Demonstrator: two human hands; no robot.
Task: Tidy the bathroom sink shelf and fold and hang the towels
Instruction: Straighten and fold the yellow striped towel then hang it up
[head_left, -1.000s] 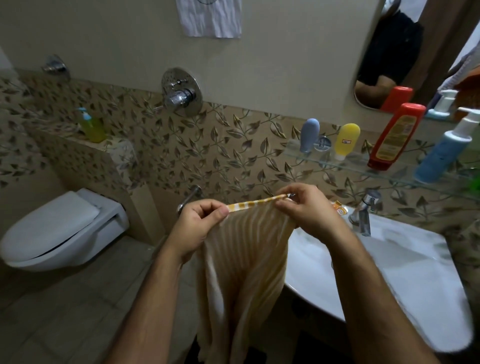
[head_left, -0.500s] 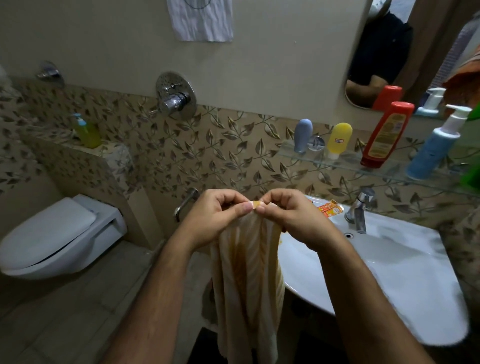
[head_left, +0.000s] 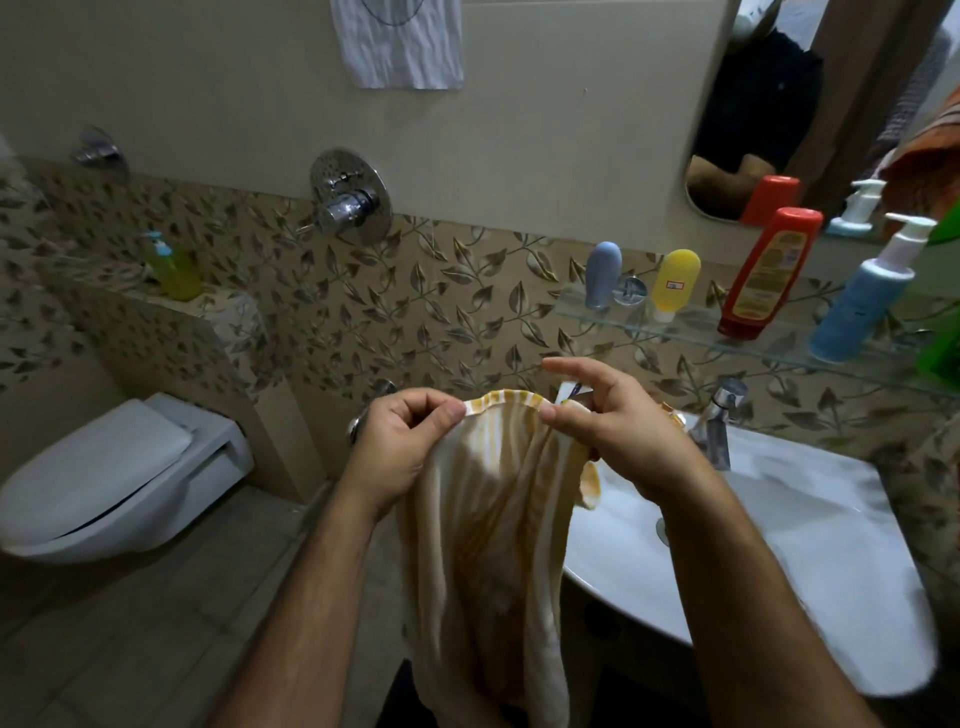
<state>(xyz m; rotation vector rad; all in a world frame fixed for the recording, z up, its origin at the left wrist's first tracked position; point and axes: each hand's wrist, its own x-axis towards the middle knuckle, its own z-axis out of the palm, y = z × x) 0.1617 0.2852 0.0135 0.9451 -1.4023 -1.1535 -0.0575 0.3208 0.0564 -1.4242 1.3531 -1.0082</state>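
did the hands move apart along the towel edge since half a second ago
Yes. The left hand and right hand have spread apart along the towel hem, the right nearer the tap.

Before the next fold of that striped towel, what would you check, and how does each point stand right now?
1. Left hand pinches the towel hem: ok.
2. Right hand pinches the hem: ok.
3. Hem taut between the hands: not ok, it arches.
4. Towel hangs flat: not ok, bunched.
5. Towel's bottom edge off the floor: cannot tell, out of view.
6. Towel outside the sink: ok.
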